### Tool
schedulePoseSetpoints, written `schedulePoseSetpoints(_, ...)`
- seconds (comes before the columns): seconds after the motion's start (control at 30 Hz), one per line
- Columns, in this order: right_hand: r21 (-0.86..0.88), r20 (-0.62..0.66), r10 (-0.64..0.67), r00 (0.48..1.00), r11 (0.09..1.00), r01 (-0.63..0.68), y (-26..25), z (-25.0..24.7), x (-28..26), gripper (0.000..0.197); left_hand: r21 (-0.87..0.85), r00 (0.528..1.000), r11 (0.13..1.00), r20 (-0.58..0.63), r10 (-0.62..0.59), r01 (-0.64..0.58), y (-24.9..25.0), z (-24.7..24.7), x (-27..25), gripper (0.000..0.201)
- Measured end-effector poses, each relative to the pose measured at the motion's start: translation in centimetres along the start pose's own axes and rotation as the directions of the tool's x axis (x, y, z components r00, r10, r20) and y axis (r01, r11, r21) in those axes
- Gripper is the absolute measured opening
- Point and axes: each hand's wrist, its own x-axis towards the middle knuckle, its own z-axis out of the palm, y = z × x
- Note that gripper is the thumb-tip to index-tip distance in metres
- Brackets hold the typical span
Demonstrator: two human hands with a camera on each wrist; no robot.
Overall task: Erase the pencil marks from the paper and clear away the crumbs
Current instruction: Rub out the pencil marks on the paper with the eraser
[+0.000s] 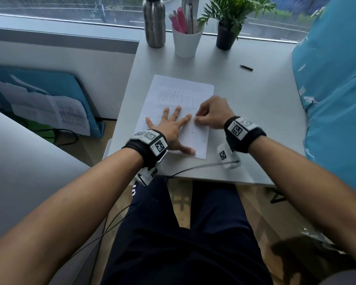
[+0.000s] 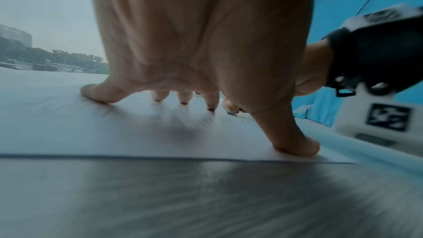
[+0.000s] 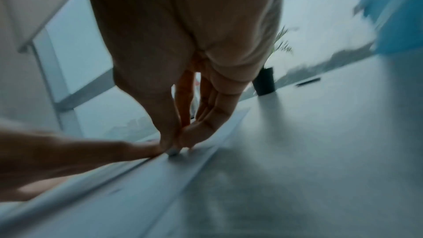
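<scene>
A white sheet of paper (image 1: 202,93) lies on the grey table (image 1: 255,112), with grey pencil scribbles (image 1: 175,95) across its upper half. My left hand (image 1: 173,128) lies flat on the lower half with its fingers spread, pinning the sheet; in the left wrist view its fingertips (image 2: 184,99) press on the paper (image 2: 91,129). My right hand (image 1: 196,119) pinches a small pale eraser (image 3: 173,152) against the paper, right beside my left index fingertip. A few dark crumbs (image 1: 192,132) lie on the sheet's lower right.
At the back by the window stand a steel bottle (image 1: 154,23), a white cup of pens (image 1: 186,41) and a potted plant (image 1: 226,36). A short black pencil (image 1: 246,67) lies on the table behind the paper. Blue fabric (image 1: 333,89) borders the right side.
</scene>
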Motion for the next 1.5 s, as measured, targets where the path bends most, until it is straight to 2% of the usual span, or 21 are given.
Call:
schedulePoseSetpoints(0.03,0.007,-0.038,0.017,0.999,1.000,-0.017,0.1,0.0,0.1,0.009,-0.005,1.000,1.000,-0.003,-0.002,0.002,0.0,0.0,0.0,0.129)
schedulePoseSetpoints(0.07,0.007,-0.013,-0.004,1.000,1.000,0.004,-0.2,0.5,-0.2,0.007,-0.009,1.000,1.000,-0.006,0.001,-0.001,0.0,-0.1,0.0,0.129)
schedulePoseSetpoints(0.13,-0.021,0.127,-0.118,0.985,0.992,0.122,-1.5,1.8,-1.5,0.006,-0.017,1.000,1.000,-0.012,0.006,-0.007,0.0,-0.1,0.1,0.129)
schedulePoseSetpoints(0.17,-0.015,0.150,-0.130,0.980,0.991,0.133,-1.4,2.0,-1.6,0.006,-0.018,1.000,1.000,-0.010,0.008,-0.008,0.0,0.0,0.1,0.129)
schedulePoseSetpoints(0.3,0.024,-0.037,0.021,0.999,1.000,-0.020,-0.2,0.4,0.4,0.008,-0.010,1.000,1.000,-0.010,-0.003,0.003,0.0,0.1,0.1,0.129)
schedulePoseSetpoints(0.4,-0.017,0.161,-0.109,0.981,0.993,0.113,-1.8,2.4,-1.5,0.007,-0.015,1.000,1.000,-0.018,0.001,-0.002,0.0,0.0,0.2,0.130)
schedulePoseSetpoints(0.43,-0.019,0.177,-0.138,0.974,0.989,0.143,-1.9,2.7,-1.8,0.008,-0.013,1.000,1.000,-0.018,0.000,-0.001,-0.1,0.0,0.2,0.130)
schedulePoseSetpoints(0.53,0.024,0.031,-0.002,1.000,1.000,0.002,-0.5,1.0,0.3,0.011,0.015,1.000,1.000,-0.013,-0.007,0.007,-0.3,-0.2,-0.4,0.128)
schedulePoseSetpoints(0.6,0.010,-0.004,0.059,0.998,0.998,-0.059,0.5,-0.1,1.0,0.012,0.037,1.000,0.999,0.000,0.027,-0.027,-0.4,-0.8,-0.1,0.127)
schedulePoseSetpoints(0.73,-0.028,0.001,0.049,0.999,0.998,-0.049,0.8,-0.3,1.2,0.012,0.058,0.988,0.988,0.061,0.142,-0.146,-2.3,-2.2,0.2,0.118)
schedulePoseSetpoints(0.83,-0.024,-0.056,0.068,0.996,0.997,-0.069,0.8,-0.6,1.3,0.010,0.053,0.985,0.986,0.068,0.157,-0.161,-2.7,-2.3,0.3,0.119)
schedulePoseSetpoints(0.9,-0.013,0.003,-0.007,1.000,1.000,0.007,-0.1,0.9,-0.1,0.007,0.038,0.986,0.987,0.067,0.151,-0.154,-2.5,-2.2,0.5,0.120)
schedulePoseSetpoints(0.97,0.004,0.134,-0.120,0.984,0.993,0.121,-1.2,2.0,-1.7,0.005,0.023,0.986,0.989,0.075,0.146,-0.148,-2.4,-2.2,0.6,0.119)
schedulePoseSetpoints(1.0,0.005,0.158,-0.125,0.979,0.992,0.125,-1.0,1.8,-1.5,0.006,0.024,0.987,0.989,0.079,0.142,-0.144,-2.4,-2.3,0.6,0.119)
schedulePoseSetpoints(1.13,0.014,-0.047,0.039,0.998,0.999,-0.039,0.9,-0.6,1.2,0.010,0.022,0.991,0.993,0.076,0.114,-0.116,-1.9,-2.4,0.8,0.123)
schedulePoseSetpoints(1.17,0.023,-0.035,0.032,0.999,0.999,-0.031,0.7,-0.2,0.9,0.009,0.021,0.991,0.994,0.074,0.107,-0.109,-1.8,-2.4,0.9,0.124)
schedulePoseSetpoints(1.27,0.021,0.158,-0.107,0.982,0.994,0.105,-0.8,1.9,-1.0,0.007,0.019,0.991,0.995,0.087,0.099,-0.101,-1.7,-2.6,1.2,0.127)
schedulePoseSetpoints(1.3,0.003,0.154,-0.090,0.984,0.996,0.090,-0.6,1.5,-0.6,0.009,0.021,0.991,0.995,0.095,0.093,-0.095,-1.7,-2.6,1.2,0.128)
schedulePoseSetpoints(1.4,-0.011,-0.033,0.044,0.999,0.999,-0.044,0.6,-0.8,1.3,0.011,0.018,0.992,0.997,0.095,0.079,-0.082,-1.4,-2.7,1.3,0.129)
schedulePoseSetpoints(1.43,-0.013,-0.034,0.042,0.999,0.999,-0.042,0.5,-0.5,1.2,0.010,0.018,0.993,0.997,0.091,0.077,-0.078,-1.4,-2.7,1.3,0.129)
schedulePoseSetpoints(1.5,-0.030,0.111,-0.057,0.992,0.998,0.061,-1.0,1.4,-0.4,0.008,0.024,0.993,0.997,0.085,0.076,-0.079,-1.4,-2.6,1.5,0.129)
